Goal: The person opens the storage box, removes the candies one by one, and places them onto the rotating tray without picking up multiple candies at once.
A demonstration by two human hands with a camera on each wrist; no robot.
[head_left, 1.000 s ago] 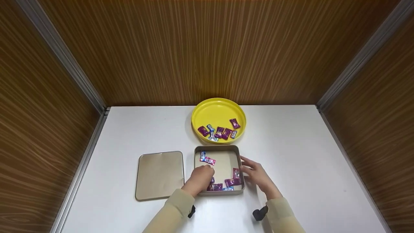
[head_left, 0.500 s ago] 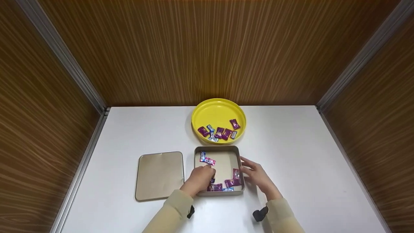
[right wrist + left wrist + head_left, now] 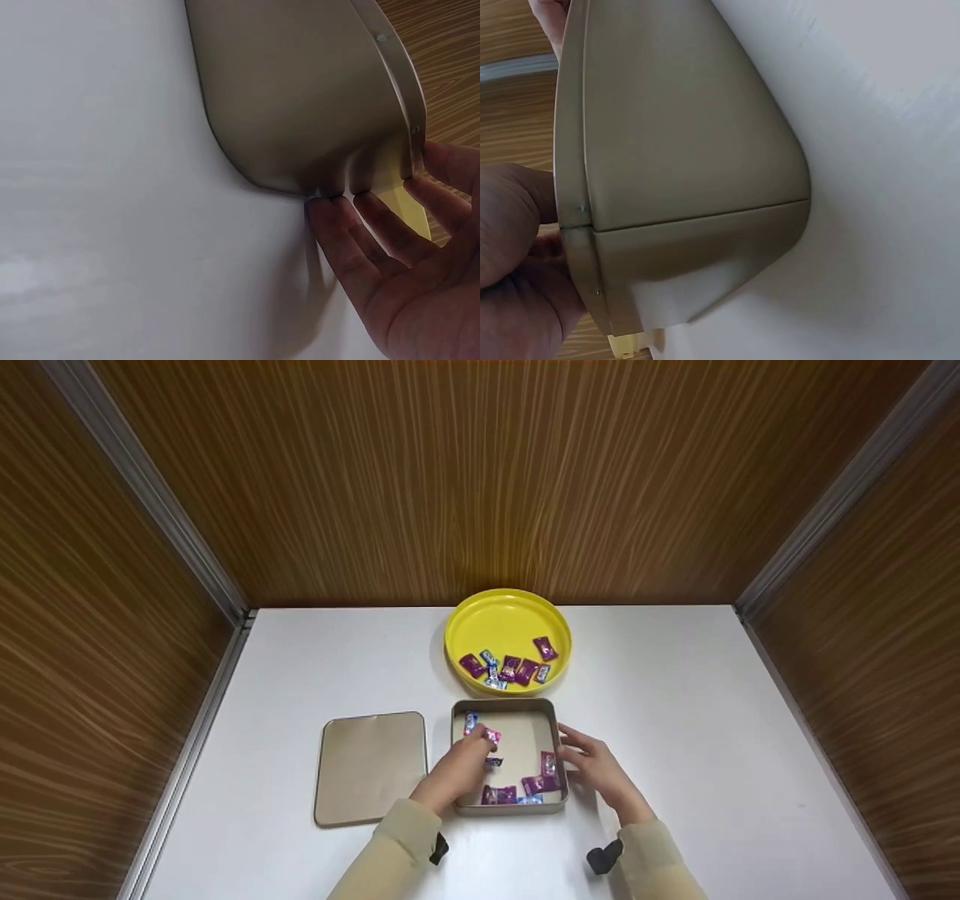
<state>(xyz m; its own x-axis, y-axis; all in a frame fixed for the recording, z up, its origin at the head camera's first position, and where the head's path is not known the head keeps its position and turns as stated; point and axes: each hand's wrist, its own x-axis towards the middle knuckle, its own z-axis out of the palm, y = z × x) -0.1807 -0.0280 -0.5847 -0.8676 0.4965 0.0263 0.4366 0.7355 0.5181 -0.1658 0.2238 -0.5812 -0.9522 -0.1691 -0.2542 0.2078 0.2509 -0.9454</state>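
Lower centre: small purple, blue and pink glossy-wrapped sweets [image 3: 541,784] in a square beige metal tin [image 3: 514,810]. Left hand [image 3: 459,765] over them; we cannot tell its hold. Right hand [image 3: 600,769], fingers extended, merely touches the wall; a left-hand knock, we judge, could slide it.
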